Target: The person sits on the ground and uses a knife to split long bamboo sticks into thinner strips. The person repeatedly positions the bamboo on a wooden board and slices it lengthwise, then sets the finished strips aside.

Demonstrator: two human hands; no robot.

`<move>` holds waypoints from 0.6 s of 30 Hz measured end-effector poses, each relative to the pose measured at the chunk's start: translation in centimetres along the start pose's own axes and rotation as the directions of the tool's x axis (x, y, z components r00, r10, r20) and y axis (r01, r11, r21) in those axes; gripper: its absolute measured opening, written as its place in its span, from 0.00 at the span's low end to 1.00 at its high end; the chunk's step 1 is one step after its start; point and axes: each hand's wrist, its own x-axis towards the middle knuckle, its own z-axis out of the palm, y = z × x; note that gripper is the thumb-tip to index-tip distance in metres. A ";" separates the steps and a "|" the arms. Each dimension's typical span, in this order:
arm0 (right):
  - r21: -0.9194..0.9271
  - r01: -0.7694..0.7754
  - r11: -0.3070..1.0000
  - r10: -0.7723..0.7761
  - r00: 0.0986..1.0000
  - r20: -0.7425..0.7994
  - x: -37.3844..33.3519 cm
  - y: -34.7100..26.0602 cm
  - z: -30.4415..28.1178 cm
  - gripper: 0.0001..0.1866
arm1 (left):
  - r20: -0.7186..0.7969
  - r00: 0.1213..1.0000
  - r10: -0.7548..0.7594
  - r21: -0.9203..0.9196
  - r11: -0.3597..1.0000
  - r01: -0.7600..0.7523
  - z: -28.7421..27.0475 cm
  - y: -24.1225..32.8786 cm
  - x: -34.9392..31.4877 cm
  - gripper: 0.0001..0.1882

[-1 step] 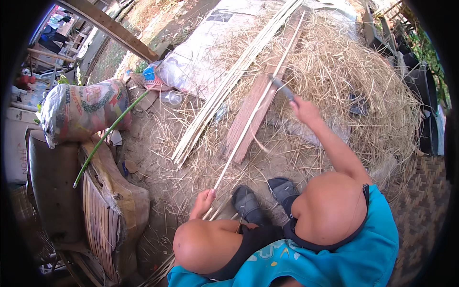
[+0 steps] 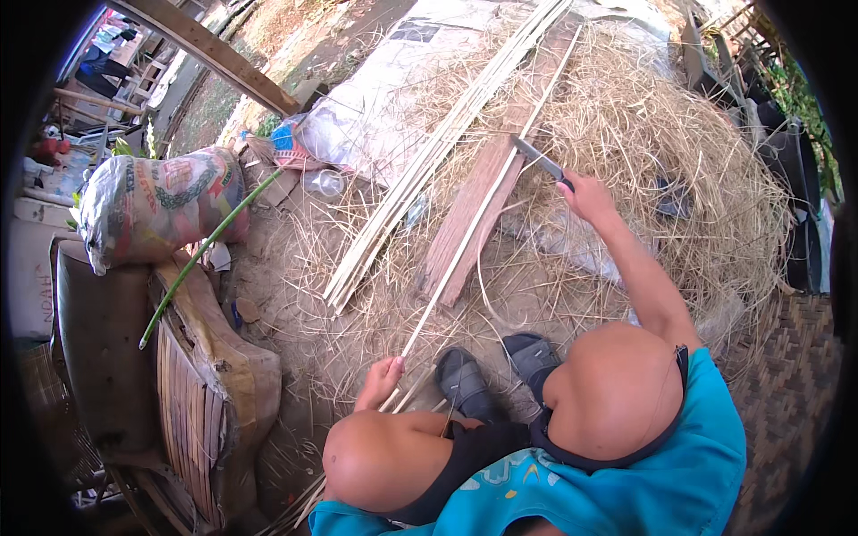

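Observation:
My left hand [image 2: 382,380], beside my left knee, is closed on the near end of a long pale strip [image 2: 464,243], which looks like bamboo. That strip slants away from me over a reddish wooden board [image 2: 450,230]. Closed round a knife's dark handle, my right hand [image 2: 587,198] is to the right of the board. The knife's [image 2: 539,160] blade meets the strip near the middle of the board. A thin curled shaving [image 2: 483,277] hangs down toward my feet. Left of the board lies a bundle of similar pale strips [image 2: 393,205].
A wide heap of shavings [image 2: 643,116] spreads at the right. At the left, a stuffed sack [image 2: 161,201] rests on a worn seat [image 2: 246,375], with a green stalk [image 2: 201,250] leaning across. My sandals [image 2: 462,384] are below the board; a woven mat [image 2: 786,384] lies at right.
The knife and my right hand have shifted slightly right, and the blade is turned to show more of its face. The shaving hangs longer and lower. My left hand stays almost in place.

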 end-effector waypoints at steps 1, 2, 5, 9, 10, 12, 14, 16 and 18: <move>-0.028 -0.089 0.996 0.086 0.992 -0.093 1.5 1.7 -1.1 0.23 | -0.005 0.999 -0.039 -0.012 0.999 0.039 0.9 0.0 0.4 0.18; -0.001 -0.101 0.995 0.100 0.989 -0.105 2.1 0.8 -0.2 0.23 | -0.019 0.996 -0.090 -0.026 0.996 0.090 1.3 -0.3 0.6 0.18; 0.108 0.142 0.984 -0.148 0.988 0.046 -3.5 -7.4 6.3 0.25 | -0.229 0.958 0.170 0.353 0.932 -0.081 0.7 6.0 4.2 0.15; 0.009 0.419 0.908 -0.407 0.877 0.254 -8.1 -12.4 10.7 0.26 | -0.342 0.856 0.388 0.391 0.887 -0.246 3.4 3.2 4.9 0.13; -0.034 0.372 0.928 -0.357 0.910 0.209 -5.6 -10.2 9.4 0.25 | -0.326 0.873 0.363 0.438 0.876 -0.200 2.8 1.5 3.6 0.13; -0.011 -0.018 1.000 0.018 1.000 -0.016 0.6 -2.3 5.2 0.24 | -0.297 0.921 0.251 0.458 0.884 -0.093 1.4 -0.7 -0.7 0.14; -0.067 -0.512 0.856 0.496 0.851 -0.171 4.8 8.4 -2.4 0.23 | -0.228 0.960 0.165 0.413 0.909 -0.058 0.0 -0.4 -2.6 0.16; -0.112 -0.428 0.897 0.383 0.878 -0.287 4.4 9.1 -4.2 0.23 | -0.216 0.973 0.081 0.364 0.931 0.003 -1.5 0.1 -3.4 0.18; 0.123 -0.287 0.950 0.290 0.957 -0.013 2.7 -1.7 -2.6 0.22 | -0.195 0.981 0.021 0.296 0.954 0.038 -3.8 0.4 -2.6 0.21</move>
